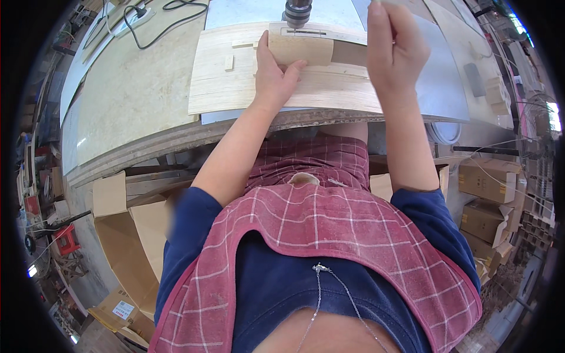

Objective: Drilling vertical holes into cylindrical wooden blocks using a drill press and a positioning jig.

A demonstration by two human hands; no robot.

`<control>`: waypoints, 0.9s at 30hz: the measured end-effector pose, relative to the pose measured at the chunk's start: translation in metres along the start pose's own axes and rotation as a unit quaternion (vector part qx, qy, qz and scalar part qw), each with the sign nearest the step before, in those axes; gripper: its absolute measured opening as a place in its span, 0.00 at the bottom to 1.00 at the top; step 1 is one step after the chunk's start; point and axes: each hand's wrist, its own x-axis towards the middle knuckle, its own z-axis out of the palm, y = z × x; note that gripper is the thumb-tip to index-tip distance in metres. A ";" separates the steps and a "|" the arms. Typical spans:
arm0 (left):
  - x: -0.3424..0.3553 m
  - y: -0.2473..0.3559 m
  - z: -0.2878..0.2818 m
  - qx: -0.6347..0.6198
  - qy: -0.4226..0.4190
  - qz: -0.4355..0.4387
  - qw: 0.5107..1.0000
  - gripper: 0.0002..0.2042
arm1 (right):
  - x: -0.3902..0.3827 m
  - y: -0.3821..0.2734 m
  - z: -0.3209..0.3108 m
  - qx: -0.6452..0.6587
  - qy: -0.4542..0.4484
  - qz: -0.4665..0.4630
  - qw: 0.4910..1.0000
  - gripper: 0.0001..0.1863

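Note:
My left hand [276, 79] grips the left end and near edge of a pale wooden piece [309, 52]. Its thumb lies along the near side and a finger reaches up the left side. This piece rests on a light wooden board [226, 91], close below a metal drill chuck [298, 13] at the top edge. Raised at the upper right, my right hand [400, 50] has its fingers curled closed. What they hold, if anything, cannot be made out. Small wooden strips [229, 63] lie on the board left of my left hand.
The workbench [147, 88] carries a power strip [132, 23] with a black cord [170, 44] at the far left. A grey block [474, 79] and pale blocks [500, 94] sit at the right. Cardboard boxes [132, 235] stand below on the left, with more stacked boxes [488, 182] on the right.

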 end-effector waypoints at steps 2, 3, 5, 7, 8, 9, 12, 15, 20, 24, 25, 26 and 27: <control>0.000 0.001 0.001 -0.001 -0.003 0.007 1.000 0.43 | -0.018 0.019 0.007 0.041 0.015 0.008 0.999 0.06; 0.000 0.001 0.000 0.000 -0.003 0.006 1.000 0.43 | -0.022 0.018 0.011 0.050 0.027 0.004 0.998 0.05; 0.000 0.000 -0.001 0.014 0.002 0.005 1.000 0.43 | -0.032 0.025 0.019 0.054 0.038 -0.024 0.998 0.05; 0.000 0.003 0.000 0.011 -0.002 -0.003 1.000 0.43 | -0.037 0.032 0.025 0.062 0.057 -0.061 0.995 0.04; -0.001 0.004 0.000 0.008 -0.005 -0.011 1.000 0.43 | -0.040 0.037 0.030 0.061 0.057 -0.060 0.995 0.04; 0.000 0.002 0.000 0.009 -0.005 -0.012 1.000 0.43 | -0.043 0.043 0.036 0.067 0.080 -0.074 0.992 0.02; 0.001 0.000 0.000 0.003 0.001 0.008 1.000 0.43 | -0.055 0.054 0.048 0.071 0.106 -0.084 0.988 0.02; 0.000 0.003 0.000 -0.006 -0.012 -0.016 1.000 0.43 | -0.056 0.057 0.051 0.075 0.110 -0.082 0.988 0.02; 0.002 0.001 0.001 -0.007 -0.006 -0.007 1.000 0.43 | -0.054 0.055 0.042 0.072 0.080 -0.071 0.992 0.03; 0.002 0.001 -0.001 0.000 -0.014 -0.022 1.000 0.43 | -0.035 0.039 0.015 0.039 0.015 -0.091 0.995 0.04; 0.001 -0.001 -0.002 0.010 -0.005 -0.012 1.000 0.43 | -0.024 0.032 0.007 0.026 -0.025 -0.066 0.997 0.05; 0.000 -0.002 -0.003 0.020 0.004 -0.001 1.000 0.43 | -0.008 0.029 0.000 0.009 -0.038 -0.037 0.999 0.07; -0.003 -0.003 -0.007 0.023 0.010 -0.004 1.000 0.43 | 0.010 0.022 -0.004 -0.006 -0.053 -0.008 0.999 0.09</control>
